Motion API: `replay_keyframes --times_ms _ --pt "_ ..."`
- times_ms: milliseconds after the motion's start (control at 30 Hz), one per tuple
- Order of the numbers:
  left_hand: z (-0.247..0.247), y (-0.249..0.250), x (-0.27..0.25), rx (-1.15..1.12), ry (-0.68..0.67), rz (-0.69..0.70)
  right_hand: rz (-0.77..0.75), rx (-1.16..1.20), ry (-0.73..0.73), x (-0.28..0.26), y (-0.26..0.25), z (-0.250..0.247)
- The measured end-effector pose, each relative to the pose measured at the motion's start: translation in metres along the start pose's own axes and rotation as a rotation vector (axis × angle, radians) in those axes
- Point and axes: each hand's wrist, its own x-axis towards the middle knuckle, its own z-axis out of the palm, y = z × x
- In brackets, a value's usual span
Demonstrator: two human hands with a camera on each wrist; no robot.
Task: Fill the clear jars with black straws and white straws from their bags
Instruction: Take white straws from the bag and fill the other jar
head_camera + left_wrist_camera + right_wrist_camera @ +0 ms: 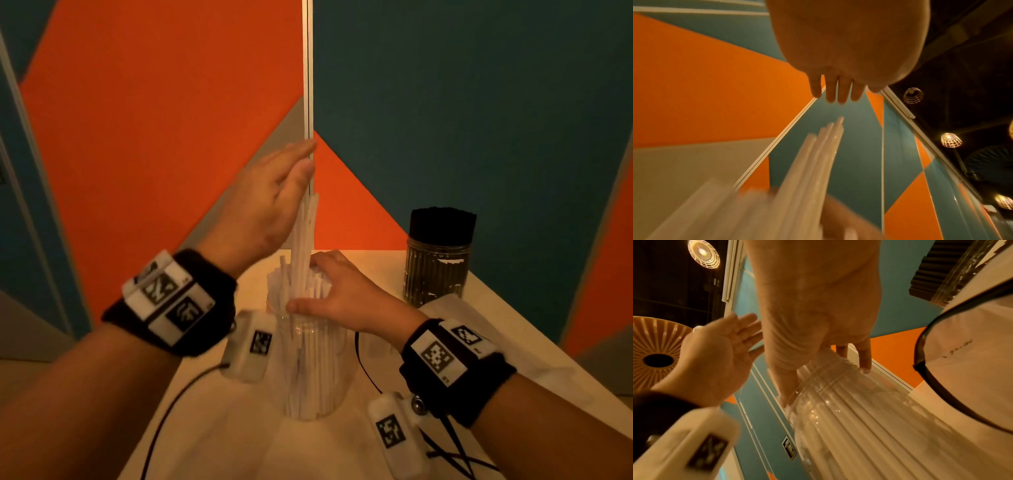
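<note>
While the left hand (274,202) hovers flat with straight fingers beside the tallest white straws (303,240), the right hand (337,294) curls around the clear jar (308,370) rim, gripping it. A second jar (435,274) behind on the table (513,342) holds black straws (442,222).

Both forearms are bare; each wrist wears a wide black band (191,301); the left band carries white plates (164,294) printed with black square markers; the right band (455,370) bears similar marked plates (442,356); under each wrist hangs a white camera block (250,346) with its own marker, the right one (394,435) likewise; thin black cables (164,421) trail from the blocks.
</note>
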Motion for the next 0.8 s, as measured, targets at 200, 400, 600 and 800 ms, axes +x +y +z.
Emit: replay_keyframes --times_ms 200,400,600,800 --pt "0.022 -0.003 -0.035 0.215 -0.373 0.04 -0.073 0.069 0.018 -0.004 -0.003 0.0" --pt "0.036 -0.021 -0.126 0.39 -0.275 0.174 -0.024 0.224 0.006 -0.004 0.01 0.002" --pt "0.034 -0.024 -0.126 0.451 -0.297 0.223 0.013 0.305 -0.021 -0.012 0.006 -0.001" --pt "0.029 -0.003 -0.111 0.526 -0.301 0.224 0.057 0.053 -0.093 -0.044 0.003 -0.034"
